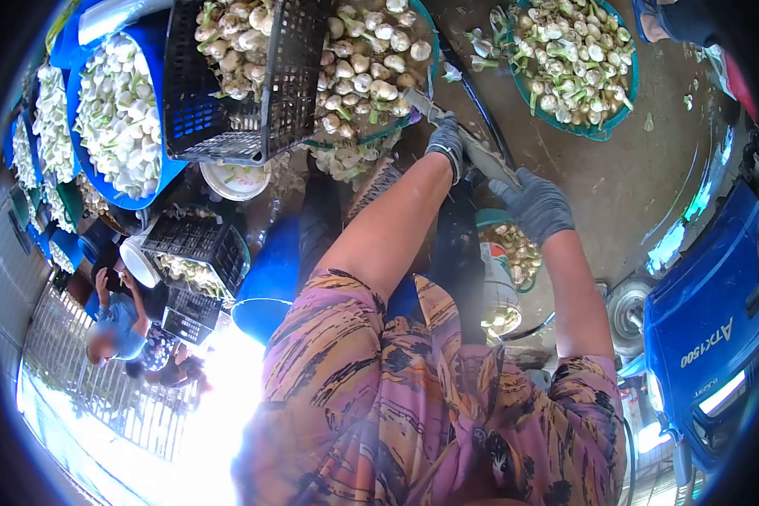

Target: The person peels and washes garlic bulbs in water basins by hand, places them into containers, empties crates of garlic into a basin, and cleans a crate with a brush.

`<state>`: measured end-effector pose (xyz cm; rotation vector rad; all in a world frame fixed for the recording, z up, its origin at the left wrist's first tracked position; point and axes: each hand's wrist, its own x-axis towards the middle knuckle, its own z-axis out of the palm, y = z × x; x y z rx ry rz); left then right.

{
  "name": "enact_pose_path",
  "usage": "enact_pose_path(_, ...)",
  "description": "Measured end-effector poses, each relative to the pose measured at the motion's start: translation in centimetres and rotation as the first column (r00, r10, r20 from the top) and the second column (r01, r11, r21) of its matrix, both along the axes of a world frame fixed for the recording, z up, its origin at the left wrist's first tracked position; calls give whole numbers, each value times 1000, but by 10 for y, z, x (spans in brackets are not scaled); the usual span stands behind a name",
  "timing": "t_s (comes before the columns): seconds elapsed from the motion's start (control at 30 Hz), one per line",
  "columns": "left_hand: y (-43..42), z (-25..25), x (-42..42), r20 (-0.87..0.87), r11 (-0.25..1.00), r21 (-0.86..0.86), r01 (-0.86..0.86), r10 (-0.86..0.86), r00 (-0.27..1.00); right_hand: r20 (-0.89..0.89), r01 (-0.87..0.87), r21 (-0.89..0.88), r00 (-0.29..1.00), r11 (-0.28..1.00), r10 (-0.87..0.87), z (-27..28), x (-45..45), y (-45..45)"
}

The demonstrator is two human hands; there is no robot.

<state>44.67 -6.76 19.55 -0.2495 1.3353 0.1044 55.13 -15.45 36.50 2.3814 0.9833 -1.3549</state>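
Note:
Both my hands wear grey gloves and are at a long, flat greyish strip (482, 157) that slants across in front of me. My left hand (447, 145) is closed at its upper part, beside a green-rimmed basket of garlic bulbs (371, 72). My right hand (538, 204) grips the lower end, its fingers bent over the edge. What the strip is made of I cannot make out. Below my right hand stand a white bucket (499, 291) and another container of garlic (521, 253).
A black crate (287, 93) holding garlic stands at the upper left, near a blue tub of white cloves or bulbs (118, 118). Another garlic basket (573, 67) is at upper right. A blue machine (708, 329) stands right. Another person (122, 325) is at lower left.

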Motion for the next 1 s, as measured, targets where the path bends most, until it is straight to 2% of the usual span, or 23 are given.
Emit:
enact_pose_path(0.1, 1, -10, -3, -121, 998, 8, 67, -65, 990, -18, -39, -85, 999, 996, 38, -7, -4, 11)
enact_pose_path(0.23, 9, -44, 4, -58, 991, 113, 74, -68, 996, 58, 7, -68, 998, 998, -4, -23, -4, 25)
enact_pose_path(0.27, 17, -55, 13, -91, 977, 117, 181, -171, 981, 95, 30, -69, 995, 997, -24, -30, -3, 30)
enact_pose_path(0.3, 21, -65, 23, -87, 976, 120, 180, -170, 982, 131, 53, -69, 990, 996, -44, -38, -1, 33)
enact_pose_path(0.37, 36, -71, 47, -79, 976, 127, 179, -170, 982, 97, 13, -10, 995, 1000, -12, -51, 15, 25)
enact_pose_path(0.4, 20, -99, 49, -111, 922, 261, 287, -266, 957, 97, 26, -7, 995, 1000, -26, -56, 16, 24)
enact_pose_path(0.5, 25, -96, 46, -183, 847, 289, 446, -409, 894, 144, 110, -42, 984, 993, -103, -53, 14, 40)
enact_pose_path(0.53, 36, -94, 48, -263, 801, 258, 540, -480, 837, 102, 120, -55, 988, 991, -114, -60, 16, 44)
enact_pose_path(0.63, 35, -117, 38, -199, 927, 176, 331, -295, 934, 21, 116, -88, 993, 989, -115, -83, 26, 51)
enact_pose_path(0.67, 32, -124, 42, -286, 913, 175, 368, -311, 906, 24, 93, -93, 996, 991, -91, -89, 28, 51)
enact_pose_path(0.73, 31, -155, 49, -384, 669, 250, 700, -595, 706, 9, 78, -104, 997, 992, -77, -102, 34, 55)
enact_pose_path(0.8, 44, -137, 55, -475, 691, 259, 674, -516, 712, -26, 92, -118, 995, 989, -95, -117, 44, 70)
enact_pose_path(0.87, 55, -211, 43, -459, 775, 246, 582, -436, 774, 12, -4, -43, 1000, 999, 5, -156, 43, 73)
enact_pose_path(0.9, 67, -221, 46, -425, 812, 238, 532, -406, 809, 35, -54, -9, 998, 998, 55, -180, 43, 75)
enact_pose_path(0.93, 74, -227, 44, -395, 847, 211, 487, -382, 835, 4, -99, -71, 995, 993, 99, -205, 44, 78)
enact_pose_path(0.97, 83, -212, 47, -340, 879, 180, 442, -366, 866, -14, -156, -67, 988, 985, 155, -220, 58, 77)
enact_pose_path(1.0, 79, -258, 50, -251, 972, 83, 221, -194, 948, -32, -213, -61, 977, 975, 211, -231, 76, 76)
